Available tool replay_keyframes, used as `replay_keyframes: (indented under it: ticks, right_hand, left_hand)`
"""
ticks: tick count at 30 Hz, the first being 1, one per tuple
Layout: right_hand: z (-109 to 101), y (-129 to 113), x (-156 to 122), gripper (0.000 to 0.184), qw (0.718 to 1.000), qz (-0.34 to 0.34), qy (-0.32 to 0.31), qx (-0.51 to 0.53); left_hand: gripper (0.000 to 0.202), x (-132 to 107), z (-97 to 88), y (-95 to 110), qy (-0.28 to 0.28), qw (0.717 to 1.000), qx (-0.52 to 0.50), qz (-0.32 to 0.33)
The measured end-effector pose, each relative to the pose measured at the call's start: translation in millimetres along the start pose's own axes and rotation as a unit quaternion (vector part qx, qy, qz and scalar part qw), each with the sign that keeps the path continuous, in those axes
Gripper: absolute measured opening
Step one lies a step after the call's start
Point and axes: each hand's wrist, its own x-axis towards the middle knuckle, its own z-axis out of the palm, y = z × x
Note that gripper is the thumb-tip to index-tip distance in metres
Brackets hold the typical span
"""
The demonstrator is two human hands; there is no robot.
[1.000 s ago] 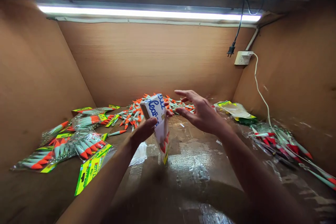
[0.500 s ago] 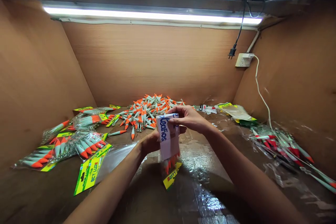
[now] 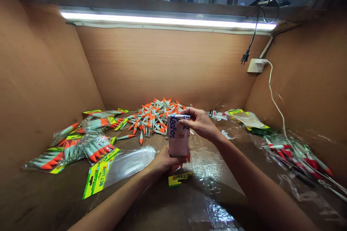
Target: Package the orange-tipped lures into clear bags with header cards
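In the middle of the head view stands a white paper or card with blue lettering, upright between my hands. My right hand pinches its upper right edge between thumb and fingers. Below, my left hand is closed around the card's lower end and the clear bag behind it. Orange lure tips show under that hand, and the bag's yellow "BCT LURE" header hangs bottom-most. Behind my hands lies a heap of white-and-orange lures. How the card and the bag meet is hidden by my left fingers.
Filled lure bags lie at the left. Flat bags with yellow headers rest by my left forearm. Red-and-white lures in plastic and a packet stack are at the right. A white cable runs down from a socket.
My left hand has slid down from the card's side to its lower end. The bag's header has tilted closer to level. The camera view has shifted slightly.
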Motion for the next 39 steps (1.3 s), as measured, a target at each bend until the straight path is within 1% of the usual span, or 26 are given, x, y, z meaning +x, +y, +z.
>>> replay_keyframes:
  ticks: [2,7,9,15,19,22,24,26,27,29,31,32,33,34,35,37,39]
  right_hand:
    - [1,-5,-2,0.032,1.0,-0.01,0.012,-0.015]
    - [9,-9,-5,0.031,0.998,-0.017,0.06,-0.027]
    - [11,-9,-6,0.03,0.996,-0.021,0.08,-0.033]
    - [13,-12,-7,0.03,0.993,-0.019,0.116,-0.032]
    - [15,-16,-9,0.034,0.991,-0.035,0.133,-0.006]
    - [16,-22,-11,0.036,0.982,-0.06,0.179,0.004]
    - [13,-27,-10,0.037,0.97,-0.076,0.229,0.01]
    - [2,-28,-7,0.038,0.955,-0.094,0.281,0.009]
    - [-7,-27,-5,0.039,0.949,-0.101,0.3,0.003]
    - [-30,-16,-1,0.041,0.94,-0.1,0.324,-0.023]
    - [-56,5,1,0.043,0.939,-0.064,0.328,-0.078]
    - [-68,18,-1,0.043,0.941,-0.027,0.316,-0.117]
    - [-79,32,-5,0.042,0.943,0.023,0.286,-0.167]
    - [-87,46,-11,0.039,0.942,0.075,0.238,-0.225]
    - [-92,58,-20,0.034,0.94,0.099,0.214,-0.248]
    - [-93,75,-41,0.029,0.931,0.118,0.196,-0.284]
    - [-82,77,-62,0.028,0.93,0.098,0.175,-0.307]
  left_hand:
    - [0.031,2,0.2,2,0.002,1.0,0.003,0.021]
    - [0.033,2,3.0,-2,0.055,0.997,0.013,0.049]
    - [0.034,2,5.3,-3,0.068,0.996,0.012,0.054]
    - [0.036,-1,10.3,1,0.056,0.997,0.006,0.061]
    - [0.033,0,8.2,-6,0.049,0.997,0.025,0.046]
    - [0.033,1,5.0,-13,0.05,0.998,0.022,0.037]
    - [0.034,0,3.6,-16,0.053,0.998,0.013,0.037]
    - [0.036,-1,3.0,-15,0.059,0.997,0.005,0.042]
    - [0.038,-2,2.9,-14,0.063,0.997,0.001,0.045]
    - [0.04,-5,2.6,-12,0.07,0.996,-0.007,0.048]
    - [0.041,-7,1.9,-10,0.067,0.997,-0.009,0.046]
    - [0.042,-8,1.3,-9,0.063,0.997,-0.007,0.044]
    - [0.042,-9,0.5,-9,0.06,0.997,-0.005,0.04]
    - [0.043,-10,-0.2,-8,0.061,0.998,-0.003,0.034]
    - [0.043,-11,-0.9,-7,0.062,0.998,0.0,0.027]
    - [0.043,-13,-2.2,-6,0.057,0.998,0.006,0.009]
    - [0.043,-14,-2.8,-4,0.038,0.999,0.011,-0.012]
